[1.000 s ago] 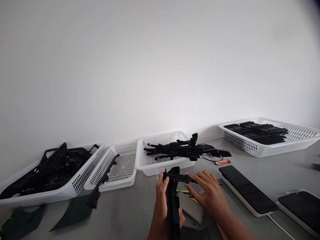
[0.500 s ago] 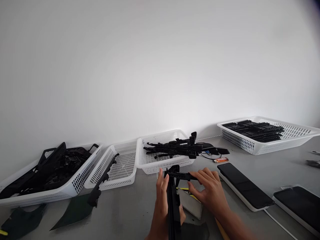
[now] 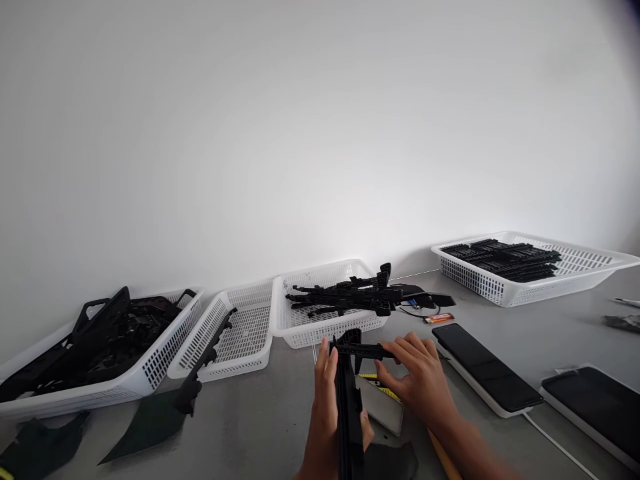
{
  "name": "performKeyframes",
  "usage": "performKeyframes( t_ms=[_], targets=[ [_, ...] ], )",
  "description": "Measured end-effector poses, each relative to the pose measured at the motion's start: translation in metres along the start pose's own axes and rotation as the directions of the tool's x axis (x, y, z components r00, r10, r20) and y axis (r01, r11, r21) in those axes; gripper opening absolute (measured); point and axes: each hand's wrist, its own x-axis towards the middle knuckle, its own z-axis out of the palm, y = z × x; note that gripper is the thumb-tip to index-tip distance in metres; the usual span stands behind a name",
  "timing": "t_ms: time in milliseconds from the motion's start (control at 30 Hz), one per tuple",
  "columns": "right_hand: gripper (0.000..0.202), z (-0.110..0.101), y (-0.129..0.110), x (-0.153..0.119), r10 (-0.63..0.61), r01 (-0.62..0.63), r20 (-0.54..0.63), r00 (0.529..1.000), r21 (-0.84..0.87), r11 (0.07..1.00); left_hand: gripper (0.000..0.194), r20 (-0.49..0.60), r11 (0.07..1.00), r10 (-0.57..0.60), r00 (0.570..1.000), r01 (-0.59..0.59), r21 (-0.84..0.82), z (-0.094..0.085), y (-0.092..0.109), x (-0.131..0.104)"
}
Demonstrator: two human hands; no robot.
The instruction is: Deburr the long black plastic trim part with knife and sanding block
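My left hand [image 3: 325,407] is wrapped around a long black plastic part [image 3: 349,413], which stands nearly upright with a flared upper end. A slim ridged black strip [image 3: 367,350] lies crosswise near the top of that part. My right hand [image 3: 425,387] pinches the strip's right end between thumb and fingers. The fingertips of my left hand are beside the strip's left end. Whether the strip is fitted into the part or only touching it, I cannot tell. Below my right hand, a flat grey block [image 3: 383,407] rests near a yellow-marked strip [image 3: 383,385].
Similar long black parts fill a white basket [image 3: 330,333]; one leans over another basket [image 3: 250,363]. Large black pieces fill the left basket [image 3: 145,380]. Ridged strips lie in the far-right basket [image 3: 480,290]. A phone [image 3: 485,367] and a second dark-screened device [image 3: 595,413] sit at right.
The view has shifted slightly. Both hands keep nearly the same hold, and the strip stays across the top of the long part.
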Motion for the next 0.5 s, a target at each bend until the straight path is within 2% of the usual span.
performKeyframes(
  t_ms=[100,333,500],
  targets=[
    [0.008,0.0015,0.001,-0.0016,0.009,-0.009,0.026,1.0,0.006,1.0,0.072,-0.045,0.999,0.034,0.998,-0.034,0.0,0.0007,0.0009,0.0002],
    [0.03,0.0057,-0.0015,-0.0056,0.008,-0.011,0.104,0.994,0.029,1.0,0.076,-0.052,0.999,-0.019,0.998,0.017,-0.037,-0.0029,0.0011,0.0021],
    [0.018,0.0058,-0.0013,-0.0059,0.034,-0.039,0.13,0.991,0.037,0.999,0.08,-0.033,0.995,-0.021,0.999,0.018,-0.099,-0.0056,-0.0001,0.0058]
  ],
)
